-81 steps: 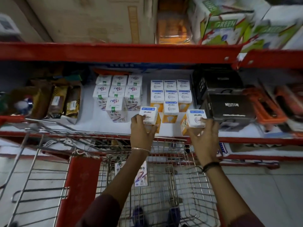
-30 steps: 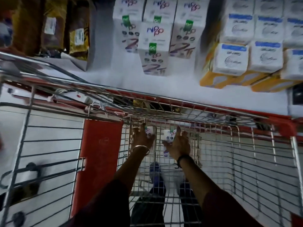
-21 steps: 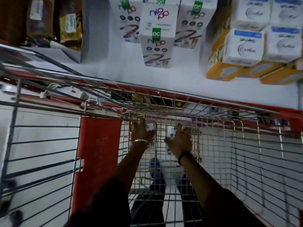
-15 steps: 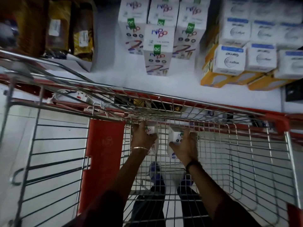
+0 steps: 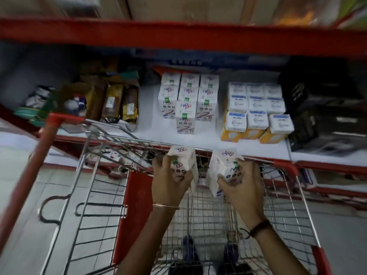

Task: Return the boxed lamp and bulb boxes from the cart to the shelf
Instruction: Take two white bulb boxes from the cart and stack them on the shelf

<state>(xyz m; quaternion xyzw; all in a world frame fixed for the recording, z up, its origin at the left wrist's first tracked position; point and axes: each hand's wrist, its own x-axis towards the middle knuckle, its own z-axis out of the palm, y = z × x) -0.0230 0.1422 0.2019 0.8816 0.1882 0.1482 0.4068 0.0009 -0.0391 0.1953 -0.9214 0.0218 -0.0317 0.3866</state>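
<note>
My left hand (image 5: 168, 181) grips one tall white bulb box (image 5: 183, 162) with purple and green print. A second matching box (image 5: 225, 165) is in my right hand (image 5: 242, 185). Both boxes are lifted above the front rim of the wire cart (image 5: 278, 205), just short of the white shelf (image 5: 147, 124). On that shelf stands a group of the same tall white boxes (image 5: 187, 102). To its right sit several short white-and-yellow bulb boxes (image 5: 256, 116).
Black boxed goods (image 5: 325, 120) fill the shelf's right end and brown packets (image 5: 117, 104) its left. A red beam (image 5: 178, 34) crosses overhead with cartons above it. The cart's red handle (image 5: 39, 153) angles up at left. My feet show through the cart floor.
My hands set two short boxes on the shelf, reached down into the cart, took one tall white box each and have lifted them up to rim height. The view has tilted up to the shelf.
</note>
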